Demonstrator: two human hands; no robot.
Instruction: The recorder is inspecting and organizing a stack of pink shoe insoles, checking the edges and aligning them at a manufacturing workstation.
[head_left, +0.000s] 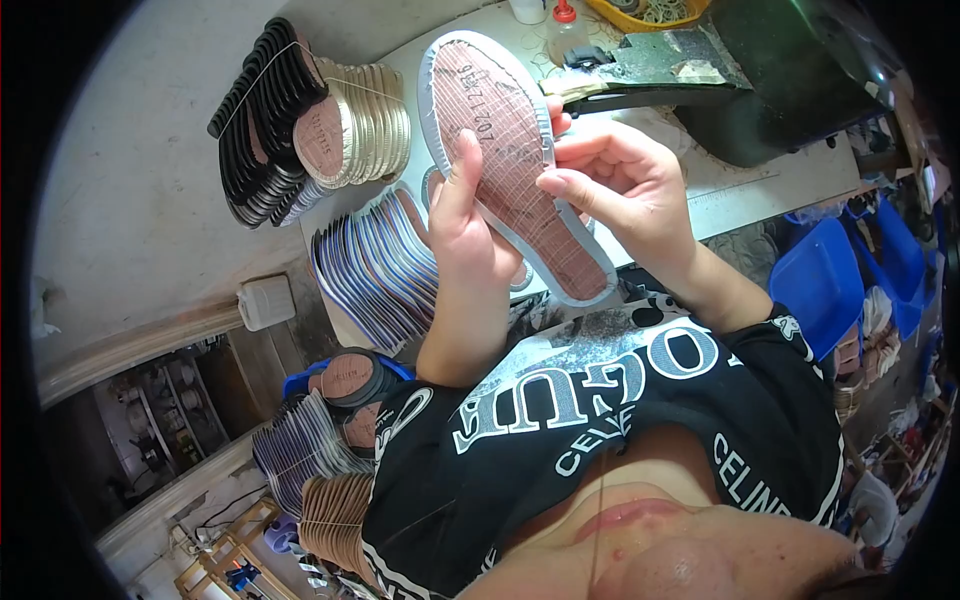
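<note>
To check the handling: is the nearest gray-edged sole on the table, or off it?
Off: the left hand and right hand hold the sole up above the table.

wall [140, 200]: pale and plain, scuffed and smudged, filling the left side.
table [720, 210]: white top, close to the wall.
opening [150, 430]: dark inside, edged by a pale frame [150, 350]; window or doorway, unclear.
wooden rack [235, 560]: light brown bars, lower left.
light: bright and whitish on the tabletop, dim inside the opening.
</note>
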